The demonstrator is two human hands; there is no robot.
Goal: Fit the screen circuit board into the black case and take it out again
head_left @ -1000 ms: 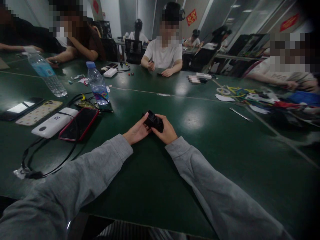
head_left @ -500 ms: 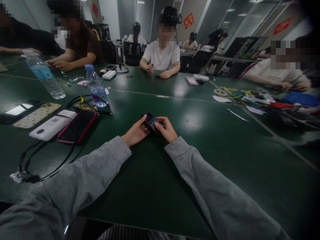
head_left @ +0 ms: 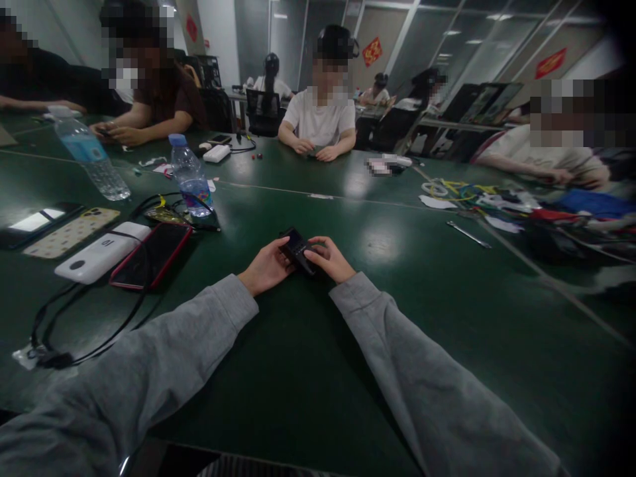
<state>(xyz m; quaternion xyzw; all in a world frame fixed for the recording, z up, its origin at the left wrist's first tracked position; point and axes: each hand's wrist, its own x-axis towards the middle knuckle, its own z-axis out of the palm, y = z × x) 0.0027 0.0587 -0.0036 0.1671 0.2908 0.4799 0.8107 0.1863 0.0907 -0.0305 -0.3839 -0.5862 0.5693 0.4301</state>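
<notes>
A small black handheld device (head_left: 297,246), with a dark screen and a row of small buttons, is held tilted just over the green table (head_left: 278,371). My left hand (head_left: 268,266) is closed around its left side, thumb along the upper edge. On the right side, my right hand (head_left: 332,258) has its thumb on the device's face near the buttons and its fingers curled by the edge. The fingers beneath the device are hidden.
To the left lie a red-edged phone (head_left: 152,257), a white power bank (head_left: 102,253), a patterned phone case (head_left: 72,232) and black cables. Two water bottles (head_left: 191,179) stand behind. A wrench (head_left: 468,235) and tangled cables (head_left: 462,192) lie right. Across sits a person (head_left: 320,112).
The device has turned slightly, and my right hand's fingers have shifted along its right edge. The person across has lowered a hand to the table. The view has tilted slightly upward.
</notes>
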